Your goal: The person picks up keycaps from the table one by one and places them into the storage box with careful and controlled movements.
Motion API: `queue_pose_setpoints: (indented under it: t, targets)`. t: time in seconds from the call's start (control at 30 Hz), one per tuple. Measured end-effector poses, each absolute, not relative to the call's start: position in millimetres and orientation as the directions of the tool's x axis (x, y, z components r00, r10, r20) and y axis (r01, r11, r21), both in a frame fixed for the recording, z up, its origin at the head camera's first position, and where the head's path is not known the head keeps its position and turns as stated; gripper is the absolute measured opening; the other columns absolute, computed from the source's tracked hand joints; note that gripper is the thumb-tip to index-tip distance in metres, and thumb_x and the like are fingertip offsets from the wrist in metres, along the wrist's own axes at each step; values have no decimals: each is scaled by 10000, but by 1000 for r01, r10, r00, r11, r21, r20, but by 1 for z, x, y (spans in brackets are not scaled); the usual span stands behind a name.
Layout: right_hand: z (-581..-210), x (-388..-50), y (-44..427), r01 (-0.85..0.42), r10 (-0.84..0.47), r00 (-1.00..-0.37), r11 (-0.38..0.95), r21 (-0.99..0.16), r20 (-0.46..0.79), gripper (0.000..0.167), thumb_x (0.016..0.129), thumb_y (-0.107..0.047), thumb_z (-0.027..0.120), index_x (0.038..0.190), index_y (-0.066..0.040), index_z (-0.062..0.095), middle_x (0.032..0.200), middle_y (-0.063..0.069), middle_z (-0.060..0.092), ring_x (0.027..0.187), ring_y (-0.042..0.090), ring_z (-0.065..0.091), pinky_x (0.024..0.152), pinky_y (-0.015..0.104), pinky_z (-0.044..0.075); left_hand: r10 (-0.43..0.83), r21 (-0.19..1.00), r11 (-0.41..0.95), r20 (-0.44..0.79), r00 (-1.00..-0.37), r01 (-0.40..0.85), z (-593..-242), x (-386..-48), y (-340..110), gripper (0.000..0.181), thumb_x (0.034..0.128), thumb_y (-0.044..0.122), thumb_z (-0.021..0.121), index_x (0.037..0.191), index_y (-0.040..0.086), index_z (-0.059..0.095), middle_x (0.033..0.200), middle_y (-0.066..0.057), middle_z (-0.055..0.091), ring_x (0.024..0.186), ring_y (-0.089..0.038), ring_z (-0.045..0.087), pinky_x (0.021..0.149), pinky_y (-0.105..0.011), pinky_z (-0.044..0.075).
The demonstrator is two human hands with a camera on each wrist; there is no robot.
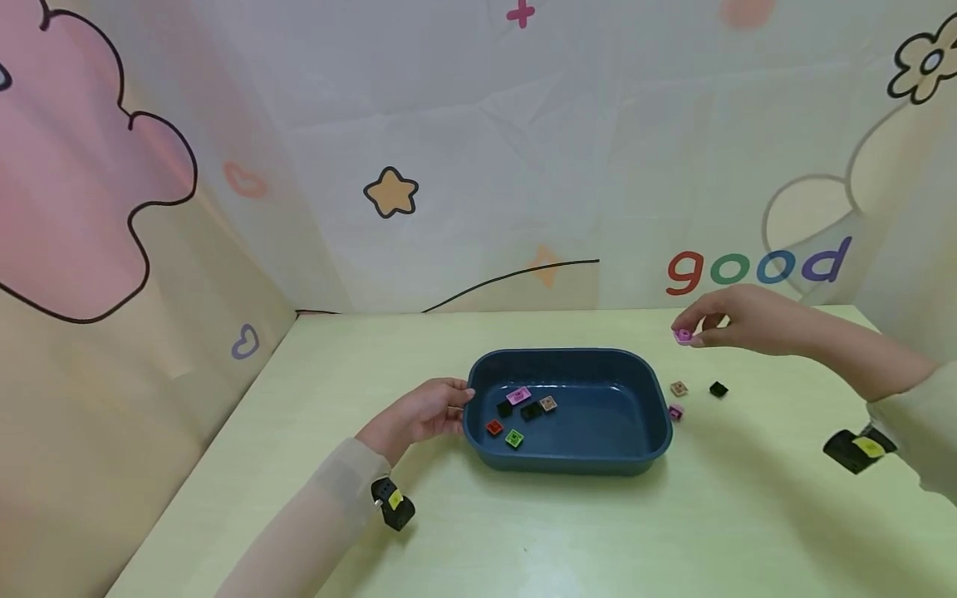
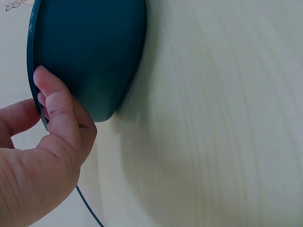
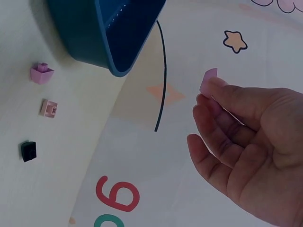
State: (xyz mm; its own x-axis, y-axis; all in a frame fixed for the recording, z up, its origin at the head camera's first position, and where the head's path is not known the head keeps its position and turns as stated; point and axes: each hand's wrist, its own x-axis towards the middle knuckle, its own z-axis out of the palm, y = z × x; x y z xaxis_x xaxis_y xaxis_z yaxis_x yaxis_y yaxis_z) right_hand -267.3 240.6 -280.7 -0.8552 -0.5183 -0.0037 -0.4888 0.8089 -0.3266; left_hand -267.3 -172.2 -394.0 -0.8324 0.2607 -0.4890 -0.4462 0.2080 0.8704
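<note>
A blue bin (image 1: 598, 428) stands on the table with several small keycap-like pieces in its left half, among them a long pink piece (image 1: 518, 396), a red one (image 1: 494, 427) and a green one (image 1: 513, 438). My left hand (image 1: 429, 409) pinches the bin's left rim; in the left wrist view, thumb and fingers of that hand (image 2: 57, 123) lie on both sides of the rim. Above the table, right of the bin, my right hand (image 1: 740, 320) holds a pink piece (image 1: 682, 335) between thumb and fingertip, seen also as a pink piece (image 3: 208, 81) in the right wrist view.
Right of the bin lie a beige piece (image 1: 679, 389), a black piece (image 1: 718, 389) and a purple-pink piece (image 1: 676, 413), the last close beside the bin's wall. A printed cloth (image 1: 478, 149) hangs behind the pale table (image 1: 247, 465) and along its left side.
</note>
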Motion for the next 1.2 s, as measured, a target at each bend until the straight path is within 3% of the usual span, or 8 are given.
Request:
queue_pose_setpoints:
  t: [0.77,1.2]
  targets:
    - [-277,-278,159,-587,-644,-765,700,-408,-4,251,951,-111,710,1189,-35,732,1077,79,760,952,189,684,795,359,608,265,861,206,-506,-821,-464,-392,-269,-174,183,1084,123,452,1231,22,491,821,-12,549,656,-106,523,567,-162,504]
    - [-290,-285,126,-613,-679,-734,661,-433,2,234,966,-122,689,1183,-51,742,1108,95,762,970,198,699,836,363,600,257,863,209,-501,-826,-459,-391,-269,-172,233,1083,123,460,1276,-5,487,844,-19,544,680,-115,524,575,-165,506]
